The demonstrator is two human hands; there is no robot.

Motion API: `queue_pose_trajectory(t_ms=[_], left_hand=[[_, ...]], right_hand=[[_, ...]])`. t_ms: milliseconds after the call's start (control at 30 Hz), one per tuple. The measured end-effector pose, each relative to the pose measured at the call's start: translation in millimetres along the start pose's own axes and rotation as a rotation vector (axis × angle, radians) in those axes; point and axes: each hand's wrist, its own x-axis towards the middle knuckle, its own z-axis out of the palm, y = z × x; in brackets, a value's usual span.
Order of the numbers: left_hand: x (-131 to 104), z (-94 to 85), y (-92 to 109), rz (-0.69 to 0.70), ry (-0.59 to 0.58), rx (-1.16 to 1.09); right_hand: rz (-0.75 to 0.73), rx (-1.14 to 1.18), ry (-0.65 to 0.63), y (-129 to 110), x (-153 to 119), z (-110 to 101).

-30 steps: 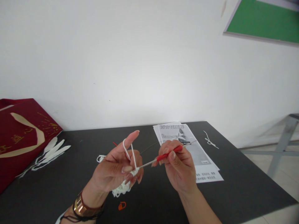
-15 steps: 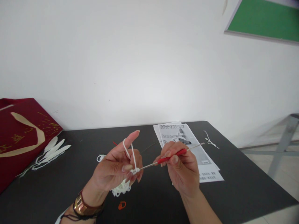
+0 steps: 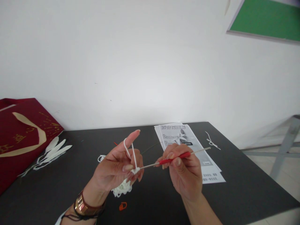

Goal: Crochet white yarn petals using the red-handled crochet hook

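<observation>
My left hand [image 3: 118, 165] pinches a small piece of white crochet work [image 3: 135, 170] between thumb and fingers. White yarn [image 3: 134, 153] loops around its raised index finger and runs taut down to the stitches. In my right hand [image 3: 184, 170] is a double-ended crochet hook [image 3: 174, 158] with a red grip, held like a pencil. The hook's left metal end reaches into the crochet work; its other end points up to the right. A loose heap of white yarn [image 3: 122, 188] lies under my left hand, partly hidden by it.
An orange stitch marker [image 3: 122, 206] lies on the dark table [image 3: 150, 203]. Printed sheets [image 3: 208, 167] sit behind my right hand, beside a knotted white yarn piece [image 3: 211, 142]. At left, white crocheted petals [image 3: 52, 148] rest against a dark red bag [image 3: 14, 137].
My right hand and the hook have shifted slightly right, and the hook's outer end is a little lower. My left hand keeps its grip almost unmoved.
</observation>
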Motion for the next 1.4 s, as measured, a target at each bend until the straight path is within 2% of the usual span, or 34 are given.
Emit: queue_pose_trajectory(t_ms=[100, 300, 433, 600, 667, 800, 1033, 1267, 1400], left_hand=[[0, -2.1, -1, 0.013, -0.010, -0.012], [0, -8.3, 1, 0.004, 0.042, 0.030], [1, -8.7, 1, 0.015, 0.077, 0.086], [3, -5.0, -4, 0.024, 0.125, 0.123], [4, -3.7, -5, 0.045, 0.133, 0.147], [5, -1.7, -3, 0.074, 0.136, 0.165], [4, 4.8, -5, 0.101, 0.213, 0.099], [4, 13.3, -3, 0.161, 0.272, 0.222], [4, 9.4, -2, 0.232, 0.229, 0.313]], right_hand=[[-0.057, -0.059, -0.031, 0, -2, -3], [-0.202, -0.285, -0.107, -6, -8, -7], [-0.354, -0.528, -0.155, -11, -10, -4], [-0.585, -0.796, -0.309, -8, -18, -2], [-0.647, -0.870, -0.330, -5, -22, -4], [-0.713, -0.989, -0.367, -2, -28, -7], [-0.793, -1.192, -0.473, -10, -24, -4], [-0.856, -1.277, -0.406, -17, -18, 6], [-0.868, -1.281, -0.376, -7, -23, 4]])
